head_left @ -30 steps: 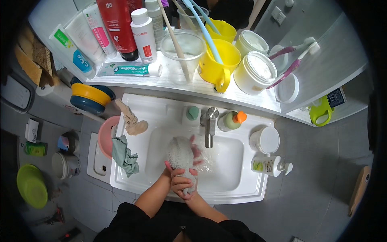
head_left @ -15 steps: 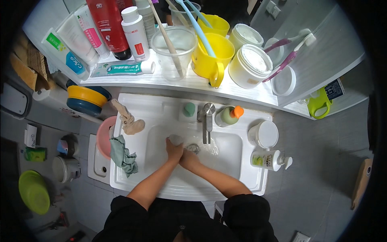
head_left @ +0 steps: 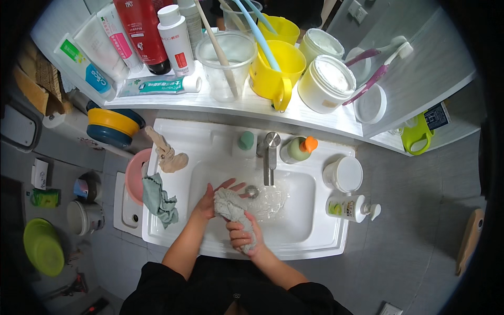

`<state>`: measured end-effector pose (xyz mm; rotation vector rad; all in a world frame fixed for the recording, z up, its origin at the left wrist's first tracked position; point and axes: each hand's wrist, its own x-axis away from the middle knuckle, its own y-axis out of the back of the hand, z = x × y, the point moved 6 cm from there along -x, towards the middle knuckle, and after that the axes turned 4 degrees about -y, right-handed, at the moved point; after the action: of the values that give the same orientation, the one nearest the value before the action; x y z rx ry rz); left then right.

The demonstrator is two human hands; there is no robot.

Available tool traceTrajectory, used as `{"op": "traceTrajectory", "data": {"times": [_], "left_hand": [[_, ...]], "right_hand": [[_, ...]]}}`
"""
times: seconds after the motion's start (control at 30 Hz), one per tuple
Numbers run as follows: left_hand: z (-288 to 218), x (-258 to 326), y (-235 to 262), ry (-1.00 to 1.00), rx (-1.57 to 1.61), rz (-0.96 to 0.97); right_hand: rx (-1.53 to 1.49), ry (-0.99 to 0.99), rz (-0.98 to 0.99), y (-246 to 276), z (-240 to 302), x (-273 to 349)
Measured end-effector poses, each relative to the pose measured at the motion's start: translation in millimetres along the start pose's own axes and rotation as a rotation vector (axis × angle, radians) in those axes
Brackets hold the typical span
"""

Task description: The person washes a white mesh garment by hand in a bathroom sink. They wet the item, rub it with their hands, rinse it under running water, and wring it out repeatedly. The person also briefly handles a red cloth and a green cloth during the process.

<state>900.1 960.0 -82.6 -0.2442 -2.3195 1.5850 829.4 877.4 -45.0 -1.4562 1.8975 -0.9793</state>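
Note:
A wet, light grey cloth [head_left: 229, 205] is bunched between my hands over the front left part of the white sink basin [head_left: 304, 220]. My right hand [head_left: 245, 234] has its fingers wrapped round the lower end of the cloth. Behind the cloth's upper end, my left hand [head_left: 208, 201] is open, fingers spread toward the drain [head_left: 252, 191], with the cloth against its palm. Water ripples in the basin under the metal faucet [head_left: 270, 160].
A beige cloth [head_left: 170, 157] and a grey-green cloth [head_left: 159, 200] lie on the sink's left rim. To the right stand a green bottle with an orange pump [head_left: 298, 151], a white tub [head_left: 346, 175] and a white pump bottle [head_left: 349, 208]. Above runs a shelf [head_left: 236, 115] of toiletries.
My hands, close together low in the basin before, have risen nearer me and moved apart. The grey cloth now shows between them, and my left fingers have spread.

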Motion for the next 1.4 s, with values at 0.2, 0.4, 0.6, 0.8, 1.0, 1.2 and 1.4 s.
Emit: {"op": "traceTrajectory", "data": {"times": [0.2,0.4,0.6,0.8,1.0,1.2,1.4], "left_hand": [[-2,-2,-101,-0.327,0.171,0.604],[-9,17,-97,-0.169,-0.134,-0.219],[-9,7,-62,-0.082,-0.624,-0.56],[10,-6,32,-0.333,-1.303,-0.891],[8,7,52,-0.121,-1.519,-0.994],[-9,-4,39,0.095,-0.745,-0.521],[3,-3,-148,0.018,0.19,0.59]], "right_hand": [[-0.242,0.032,0.328,-66,-48,-15],[0.295,-0.092,-0.162,-78,-37,0],[1.532,-0.07,-0.991,-55,11,2],[2.739,0.227,-0.93,26,86,-10],[2.635,0.426,-1.128,6,74,0],[0.955,0.044,-0.792,18,37,10],[-0.07,-0.139,0.226,-58,-74,-8]]}}
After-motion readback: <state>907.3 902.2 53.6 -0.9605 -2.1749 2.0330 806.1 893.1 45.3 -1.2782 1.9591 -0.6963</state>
